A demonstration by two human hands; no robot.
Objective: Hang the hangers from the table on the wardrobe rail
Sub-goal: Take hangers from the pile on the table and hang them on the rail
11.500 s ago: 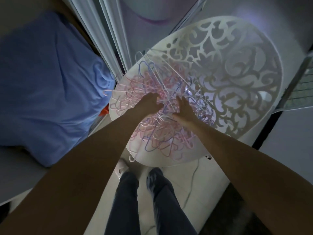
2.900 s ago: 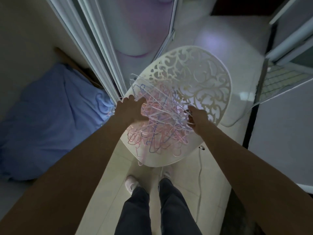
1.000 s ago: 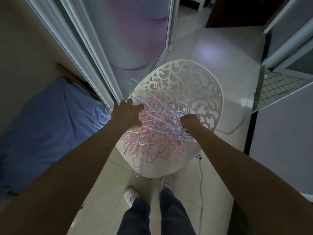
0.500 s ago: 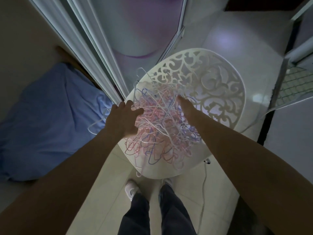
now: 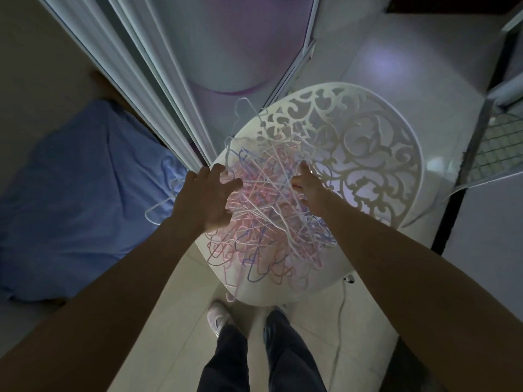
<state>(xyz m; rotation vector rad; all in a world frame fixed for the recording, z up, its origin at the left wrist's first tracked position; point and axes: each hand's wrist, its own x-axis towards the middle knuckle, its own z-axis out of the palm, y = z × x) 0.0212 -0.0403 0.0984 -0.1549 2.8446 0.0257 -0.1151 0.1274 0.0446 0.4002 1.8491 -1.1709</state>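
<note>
A tangled pile of thin pink, blue and white hangers (image 5: 263, 219) covers the near left half of a round white table (image 5: 365, 154) with a cut-out scroll pattern. My left hand (image 5: 208, 200) lies palm down on the pile's left edge with its fingers spread. A white hanger (image 5: 157, 212) sticks out past the table edge below that wrist. My right hand (image 5: 307, 186) reaches into the top of the tangle, forefinger straight and thumb beside it among the rods. The tangle hides whether it holds one. No wardrobe rail is in view.
White sliding wardrobe door frames (image 5: 158, 89) run diagonally just left of the table. A blue cloth bundle (image 5: 70, 199) lies further left. My feet (image 5: 216, 318) stand on pale tiles under the table's near edge, with a thin cable (image 5: 341, 315) on the floor. A mesh panel (image 5: 498, 148) is at the right.
My right hand has drawn back slightly from the pile's far side toward its middle. My left hand stays on the left edge with its fingers spread wider. The view shifted a little.
</note>
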